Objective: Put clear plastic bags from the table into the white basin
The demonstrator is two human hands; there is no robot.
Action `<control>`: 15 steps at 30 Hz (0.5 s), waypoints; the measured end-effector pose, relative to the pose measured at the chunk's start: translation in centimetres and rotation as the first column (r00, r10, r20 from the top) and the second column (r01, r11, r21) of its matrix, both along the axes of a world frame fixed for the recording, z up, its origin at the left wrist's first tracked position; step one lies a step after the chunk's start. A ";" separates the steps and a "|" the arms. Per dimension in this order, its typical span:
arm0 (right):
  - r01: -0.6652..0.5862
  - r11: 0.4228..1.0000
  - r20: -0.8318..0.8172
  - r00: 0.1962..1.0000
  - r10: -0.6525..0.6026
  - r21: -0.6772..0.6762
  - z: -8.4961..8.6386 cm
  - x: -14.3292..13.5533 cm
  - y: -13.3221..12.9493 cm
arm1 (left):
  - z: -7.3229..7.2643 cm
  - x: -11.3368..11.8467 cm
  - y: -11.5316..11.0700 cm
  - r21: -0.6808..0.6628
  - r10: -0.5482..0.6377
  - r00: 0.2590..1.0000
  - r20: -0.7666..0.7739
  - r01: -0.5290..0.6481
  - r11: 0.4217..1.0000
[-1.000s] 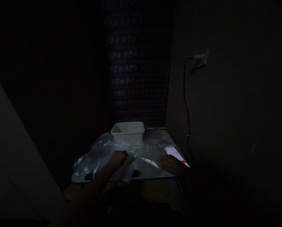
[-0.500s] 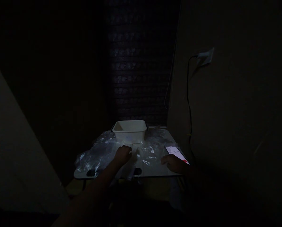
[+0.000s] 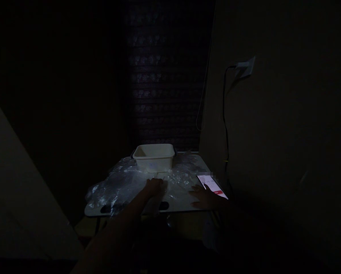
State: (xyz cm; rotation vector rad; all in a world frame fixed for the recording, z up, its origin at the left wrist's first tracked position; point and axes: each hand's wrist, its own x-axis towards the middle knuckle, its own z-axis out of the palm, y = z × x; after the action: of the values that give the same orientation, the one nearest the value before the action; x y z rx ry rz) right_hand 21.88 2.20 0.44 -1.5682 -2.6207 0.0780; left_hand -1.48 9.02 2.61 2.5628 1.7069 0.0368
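My left hand (image 3: 154, 187) is closed, its fingers curled over clear plastic in front of the tub. It seems to grip a clear plastic bag (image 3: 158, 201), a strip of which trails toward the table's front edge; the fingertips are dim. My right hand (image 3: 202, 196) lies open with fingers spread on the right part of the table, beside and partly over a lit phone (image 3: 213, 185). More crumpled clear plastic bags (image 3: 119, 186) cover the left side, and others (image 3: 182, 177) lie to the right. Behind them stands a white rectangular tub (image 3: 154, 164) with dark handles.
The small folding table (image 3: 178, 205) has dark cut-out handholds along its front edge. A dark blind (image 3: 161, 91) hangs behind it. On the right wall, a black cord (image 3: 224, 110) runs down from an outlet (image 3: 244, 68). The room is very dark.
My left hand has shifted slightly right and its fingers have closed in. My right hand has spread its fingers flat beside the phone. The whole view has shifted a little.
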 end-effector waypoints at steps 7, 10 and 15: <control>0.135 0.981 0.030 0.990 -0.140 0.142 1.9 -0.6 1.4 | 0.2 0.8 0.1 0.045 0.029 0.998 0.064 -0.032 0.998; 0.263 0.951 0.078 0.957 -0.278 0.165 2.5 -0.2 3.1 | 0.1 1.7 0.6 0.037 0.061 0.988 0.139 -0.067 0.997; 0.308 0.945 0.106 0.942 -0.320 0.111 2.6 -0.5 5.1 | -1.1 3.7 2.3 -0.061 0.121 0.948 0.294 -0.107 0.992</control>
State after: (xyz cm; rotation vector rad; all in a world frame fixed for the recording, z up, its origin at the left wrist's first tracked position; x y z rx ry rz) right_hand 21.35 7.29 3.03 -1.9907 -2.3779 -0.1653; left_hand 2.20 11.32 1.49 2.2819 1.7132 0.3669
